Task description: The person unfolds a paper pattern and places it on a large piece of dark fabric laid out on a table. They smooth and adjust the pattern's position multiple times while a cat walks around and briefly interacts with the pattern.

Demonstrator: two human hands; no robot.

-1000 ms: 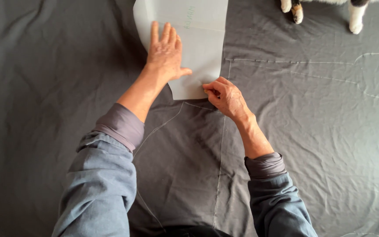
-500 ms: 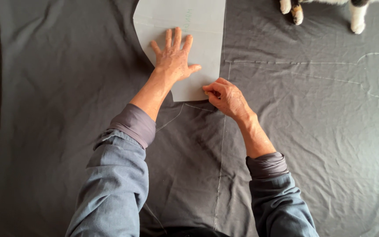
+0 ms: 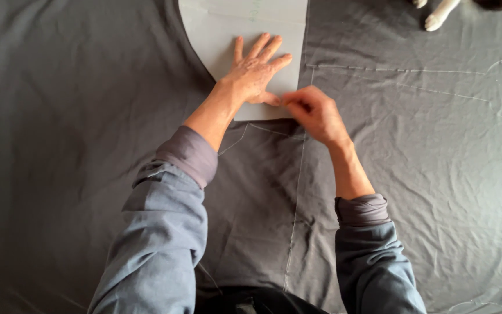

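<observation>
Evidently tracing a paper pattern onto dark fabric, hands working at the pattern's near edge.

Nearest, two blue-grey sleeves (image 3: 158, 244) reach out over the dark grey fabric (image 3: 76, 145) spread flat, with pale chalk lines (image 3: 294, 197) already drawn on it. The left hand (image 3: 254, 72) lies flat, fingers spread wide, pressing down the pale grey paper pattern (image 3: 216, 29), which rests on the cloth near the top of the view. The right hand (image 3: 315, 113) is bunched at the pattern's lower right corner, fingertips pinched narrow beside the left thumb; whether they hold chalk I cannot tell. By my judgement the marking step is in hand, and the next move calls for a steady pattern and smooth cloth. Farther off, an animal's white paws (image 3: 440, 17) stand on the fabric, apart from the pattern; wrinkles (image 3: 437, 174) cross the right side.
</observation>
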